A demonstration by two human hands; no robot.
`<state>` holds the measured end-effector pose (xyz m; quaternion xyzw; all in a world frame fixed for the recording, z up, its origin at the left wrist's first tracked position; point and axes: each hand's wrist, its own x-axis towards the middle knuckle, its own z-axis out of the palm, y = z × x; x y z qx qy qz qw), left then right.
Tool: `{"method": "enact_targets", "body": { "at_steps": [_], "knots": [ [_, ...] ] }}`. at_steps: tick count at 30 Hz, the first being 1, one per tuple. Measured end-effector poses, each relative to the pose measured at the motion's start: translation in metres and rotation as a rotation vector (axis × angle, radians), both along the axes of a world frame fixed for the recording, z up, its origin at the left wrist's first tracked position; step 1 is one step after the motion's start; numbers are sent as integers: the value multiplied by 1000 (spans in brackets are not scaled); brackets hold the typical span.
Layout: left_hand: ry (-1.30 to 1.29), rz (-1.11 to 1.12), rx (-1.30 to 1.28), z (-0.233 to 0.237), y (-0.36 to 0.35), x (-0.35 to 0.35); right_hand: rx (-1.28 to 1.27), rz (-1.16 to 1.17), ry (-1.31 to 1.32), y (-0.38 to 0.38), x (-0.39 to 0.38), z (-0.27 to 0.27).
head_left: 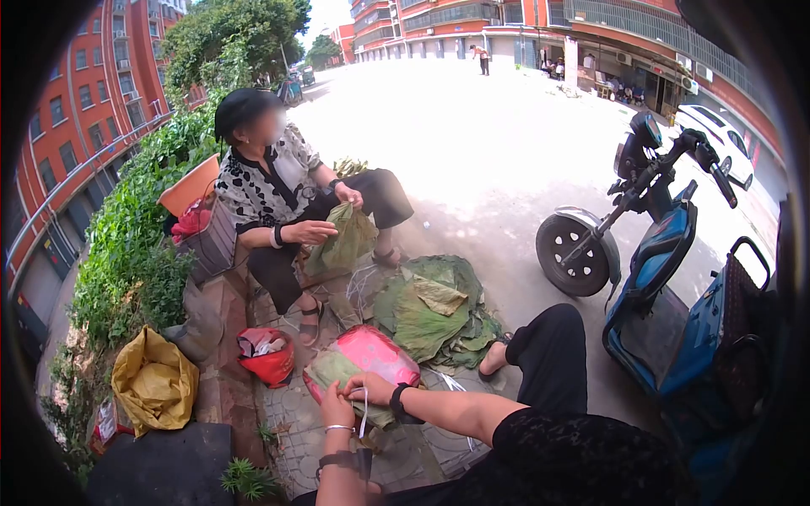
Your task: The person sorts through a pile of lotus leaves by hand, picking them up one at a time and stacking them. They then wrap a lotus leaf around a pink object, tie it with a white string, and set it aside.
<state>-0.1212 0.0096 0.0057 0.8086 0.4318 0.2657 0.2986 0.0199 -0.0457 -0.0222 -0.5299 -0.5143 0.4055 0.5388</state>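
Observation:
My left hand (337,411) and my right hand (373,390) meet over a shiny red-pink plastic thing (390,352) on the paving. Between their fingertips is a thin white strip (364,415), pinched by both hands, with one end hanging down. Large green leaves (333,368) lie partly over the red-pink plastic, just beyond my fingers; my hands hide part of them. A pile of big flat green leaves (430,308) spreads on the ground ahead. Opposite me, a seated person holds a similar leaf (350,236) in both hands.
Left of my hands stand a red bag (267,354) and a yellow sack (154,379). A grey crate (209,249) sits behind the seated person. White strips (447,382) lie on the ground. A blue scooter (654,295) is parked at the right, and low bushes line the left.

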Motion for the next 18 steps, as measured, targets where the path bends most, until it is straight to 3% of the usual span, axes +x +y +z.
{"method": "enact_targets", "body": {
  "at_steps": [7,13,18],
  "knots": [
    [-5,-33,-137,-7,7,3,101,-302,-378,-7,-16,5],
    [-79,-41,-188,-23,14,4,107,-337,-378,-6,-15,9],
    [-188,85,-253,-36,22,6,70,-304,-188,-8,-11,4]
  ]
}}
